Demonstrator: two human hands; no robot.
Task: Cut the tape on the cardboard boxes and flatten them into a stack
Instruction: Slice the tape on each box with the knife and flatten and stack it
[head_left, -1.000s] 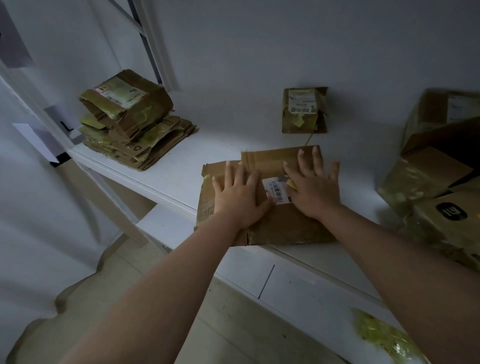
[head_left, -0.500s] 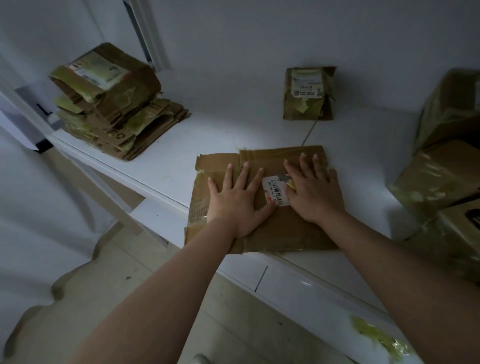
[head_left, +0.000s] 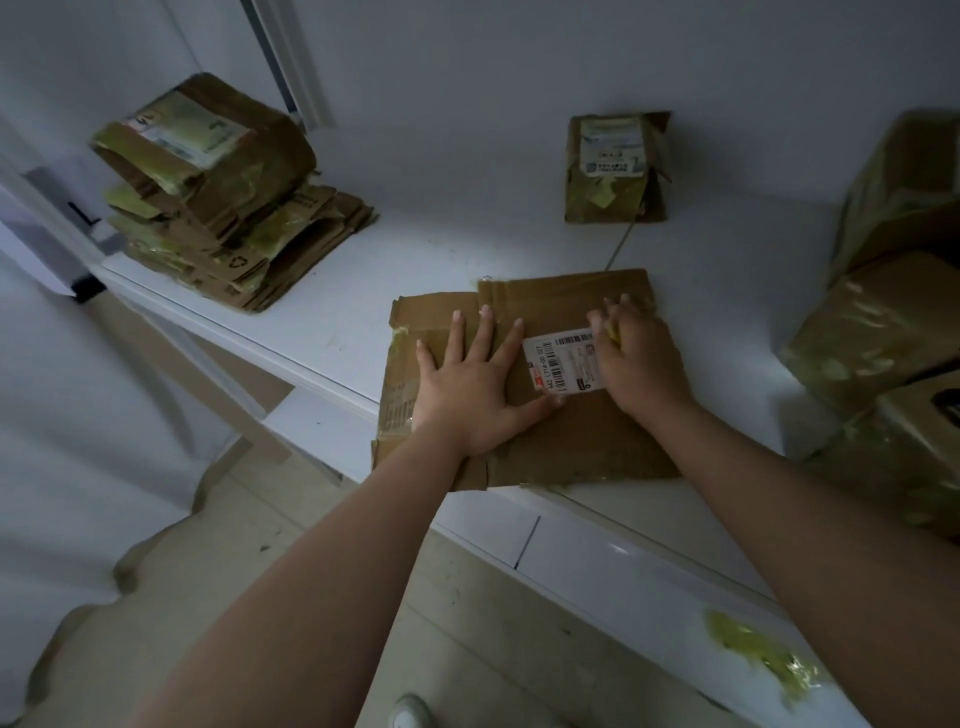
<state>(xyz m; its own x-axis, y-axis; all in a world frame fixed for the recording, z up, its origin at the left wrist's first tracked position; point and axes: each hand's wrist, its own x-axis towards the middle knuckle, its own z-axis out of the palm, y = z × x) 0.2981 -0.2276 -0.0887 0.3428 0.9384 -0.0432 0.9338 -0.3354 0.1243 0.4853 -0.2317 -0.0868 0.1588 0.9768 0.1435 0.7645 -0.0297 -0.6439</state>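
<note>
flattened brown cardboard box (head_left: 571, 415) lies at near edge of white surface (head_left: 441, 249), corner overhanging | left hand (head_left: 475, 387) flat, fingers spread, pressing box | right hand (head_left: 641, 358) curled beside white barcode label (head_left: 563, 364), grip cannot tell | stack of flattened brown cardboard (head_left: 228, 228) far left | taped brown boxes (head_left: 883, 322) at right

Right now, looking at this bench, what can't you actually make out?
- Shipping label text, head view: too small and dim to read.
- Flattened box middle: covered by the left hand and right hand.
- Boxes at the right: cut off by the frame edge.
- Stack of flattened boxes: count unclear.
</note>
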